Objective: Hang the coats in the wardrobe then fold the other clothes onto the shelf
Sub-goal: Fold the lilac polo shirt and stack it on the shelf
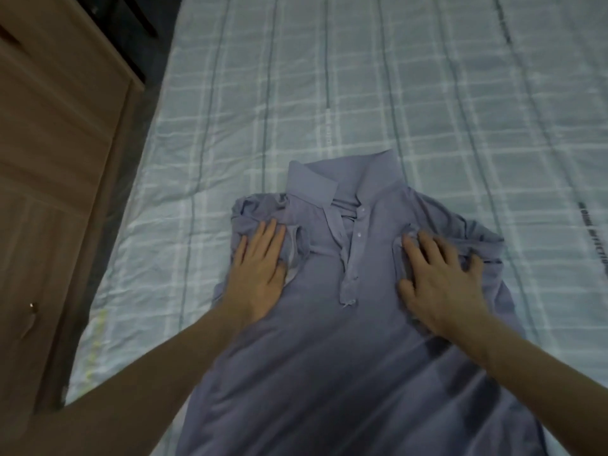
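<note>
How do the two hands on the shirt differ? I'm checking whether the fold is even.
The left hand lies flat with fingers together; the right hand has fingers spread and slightly curled, bunching cloth. The left sits near the shirt's edge, the right further in. Both press palm-down beside the placket.

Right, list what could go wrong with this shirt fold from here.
1. Both sleeves are bunched where the left hand and right hand press on the blue shirt; folding now would likely lock in creases.
2. The placket lies open and twisted below the collar, so the front may fold crooked.
3. The shirt's left edge lies close to the side of the bed; a sideways fold might slide it off.
</note>
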Available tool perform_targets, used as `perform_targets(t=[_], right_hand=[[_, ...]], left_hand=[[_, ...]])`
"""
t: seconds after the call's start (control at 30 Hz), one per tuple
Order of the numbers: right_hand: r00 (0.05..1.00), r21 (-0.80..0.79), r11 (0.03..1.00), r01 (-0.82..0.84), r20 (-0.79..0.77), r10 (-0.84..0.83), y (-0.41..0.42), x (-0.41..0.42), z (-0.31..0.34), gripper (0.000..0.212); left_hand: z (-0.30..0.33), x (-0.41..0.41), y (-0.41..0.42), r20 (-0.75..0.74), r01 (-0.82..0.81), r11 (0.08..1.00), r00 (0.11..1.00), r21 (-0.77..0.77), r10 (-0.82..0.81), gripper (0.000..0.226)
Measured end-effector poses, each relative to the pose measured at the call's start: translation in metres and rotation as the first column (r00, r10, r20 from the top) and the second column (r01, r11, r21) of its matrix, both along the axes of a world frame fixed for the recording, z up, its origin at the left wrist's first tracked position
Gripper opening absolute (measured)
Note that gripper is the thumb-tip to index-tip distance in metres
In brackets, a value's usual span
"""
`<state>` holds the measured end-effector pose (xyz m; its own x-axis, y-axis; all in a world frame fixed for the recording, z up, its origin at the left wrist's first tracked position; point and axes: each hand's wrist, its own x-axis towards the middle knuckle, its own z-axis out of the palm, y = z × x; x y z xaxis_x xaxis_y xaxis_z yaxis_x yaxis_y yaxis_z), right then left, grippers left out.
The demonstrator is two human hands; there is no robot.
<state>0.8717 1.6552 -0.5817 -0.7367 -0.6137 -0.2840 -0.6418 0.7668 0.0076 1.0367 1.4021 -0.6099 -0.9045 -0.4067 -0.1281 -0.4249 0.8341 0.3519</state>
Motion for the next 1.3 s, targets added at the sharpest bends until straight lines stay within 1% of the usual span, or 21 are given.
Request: perform_targets(t=[0.07, 0.13, 0.2, 0.27, 0.33, 0.43, 0.5, 0.57, 0.63, 0.67, 0.73, 0.8, 0.83, 0.87, 0.9, 0.97, 1.0, 1.07, 1.13, 1.2, 1.3], right_hand=[[0.997, 0.031, 0.998, 0.063, -0.041, -0.062, -0.024, -0.013, 0.018, 0.048], [0.985, -0.113, 0.985, 0.128, -0.102, -0.139, -0.046, -0.038, 0.032, 0.029], [0.974, -0.213, 0.967, 0.141, -0.147, -0.175, -0.063, -0.071, 0.035, 0.030], [0.970, -0.249, 0.938, 0.241, 0.043, -0.238, -0.079, -0.100, 0.037, 0.048], [0.890, -0.240, 0.884, 0.400, 0.330, -0.313, -0.094, -0.124, 0.038, 0.053], [0.785, -0.250, 0.844, 0.475, 0.554, -0.277, -0.106, -0.142, 0.043, 0.028], [0.827, -0.393, 0.807, 0.441, 0.528, -0.194, -0.102, -0.139, 0.044, 0.010], [0.918, -0.599, 0.728, 0.335, 0.380, -0.111, -0.088, -0.125, 0.045, 0.014], [0.985, -0.742, 0.663, 0.094, 0.167, 0.047, -0.067, -0.107, 0.047, 0.021], [0.985, -0.749, 0.661, -0.033, 0.088, 0.150, -0.055, -0.098, 0.048, 0.021], [0.932, -0.628, 0.725, -0.282, 0.000, 0.362, -0.032, -0.084, 0.045, 0.018], [0.826, -0.374, 0.758, -0.534, -0.041, 0.562, -0.012, -0.074, 0.034, 0.023], [0.779, -0.269, 0.744, -0.612, -0.040, 0.626, -0.005, -0.072, 0.029, 0.027], [0.763, -0.240, 0.737, -0.632, -0.023, 0.647, -0.001, -0.073, 0.026, 0.030], [0.784, -0.283, 0.752, -0.596, 0.000, 0.621, 0.000, -0.073, 0.027, 0.034], [0.878, -0.447, 0.795, -0.410, 0.042, 0.476, -0.003, -0.075, 0.031, 0.041], [0.919, -0.479, 0.815, -0.326, 0.040, 0.391, -0.007, -0.077, 0.032, 0.043], [0.964, -0.376, 0.896, -0.237, 0.020, 0.264, -0.015, -0.082, 0.030, 0.049], [0.975, -0.132, 0.974, -0.182, 0.103, 0.196, -0.019, -0.092, 0.029, 0.050], [0.957, -0.033, 0.985, -0.169, 0.233, 0.172, -0.023, -0.104, 0.038, 0.049], [0.924, 0.059, 0.973, -0.224, 0.331, 0.192, -0.035, -0.120, 0.054, 0.053]], left_hand=[[0.006, -0.010, -0.001, -0.095, -0.046, 0.999, 0.994, -0.013, 0.045, 0.062], [0.022, -0.031, -0.010, -0.260, -0.130, 0.991, 0.959, -0.039, 0.115, 0.044], [0.035, -0.061, -0.028, -0.269, -0.219, 0.975, 0.941, -0.025, 0.205, 0.039], [0.042, -0.095, -0.048, -0.105, -0.284, 0.958, 0.952, 0.037, 0.286, 0.051], [0.048, -0.127, -0.059, 0.094, -0.295, 0.937, 0.955, 0.189, 0.282, 0.070], [0.057, -0.155, -0.064, 0.135, -0.290, 0.819, 0.957, 0.495, 0.257, 0.077], [0.061, -0.153, -0.063, -0.006, -0.214, 0.803, 0.965, 0.557, 0.262, 0.062], [0.067, -0.138, -0.058, -0.251, -0.076, 0.855, 0.939, 0.513, 0.234, 0.050], [0.068, -0.116, -0.054, -0.407, 0.078, 0.890, 0.904, 0.450, 0.127, 0.047], [0.067, -0.104, -0.052, -0.424, 0.155, 0.902, 0.905, 0.402, 0.033, 0.046], [0.062, -0.078, -0.052, -0.319, 0.343, 0.898, 0.914, 0.276, -0.251, 0.047], [0.058, -0.058, -0.055, -0.094, 0.545, 0.817, 0.838, 0.189, -0.537, 0.047], [0.055, -0.051, -0.057, -0.016, 0.606, 0.776, 0.790, 0.174, -0.613, 0.048], [0.055, -0.046, -0.057, 0.000, 0.616, 0.766, 0.779, 0.186, -0.627, 0.048], [0.056, -0.045, -0.056, -0.035, 0.570, 0.791, 0.815, 0.221, -0.578, 0.048], [0.057, -0.049, -0.055, -0.173, 0.430, 0.857, 0.902, 0.283, -0.395, 0.048], [0.055, -0.053, -0.056, -0.207, 0.377, 0.890, 0.921, 0.258, -0.330, 0.049], [0.045, -0.062, -0.066, -0.126, 0.311, 0.944, 0.947, 0.114, -0.297, 0.054], [0.037, -0.069, -0.081, 0.089, 0.288, 0.957, 0.953, 0.031, -0.289, 0.062], [0.040, -0.075, -0.089, 0.193, 0.264, 0.964, 0.945, 0.029, -0.265, 0.061], [0.059, -0.089, -0.089, 0.223, 0.253, 0.967, 0.942, 0.026, -0.253, 0.054]])
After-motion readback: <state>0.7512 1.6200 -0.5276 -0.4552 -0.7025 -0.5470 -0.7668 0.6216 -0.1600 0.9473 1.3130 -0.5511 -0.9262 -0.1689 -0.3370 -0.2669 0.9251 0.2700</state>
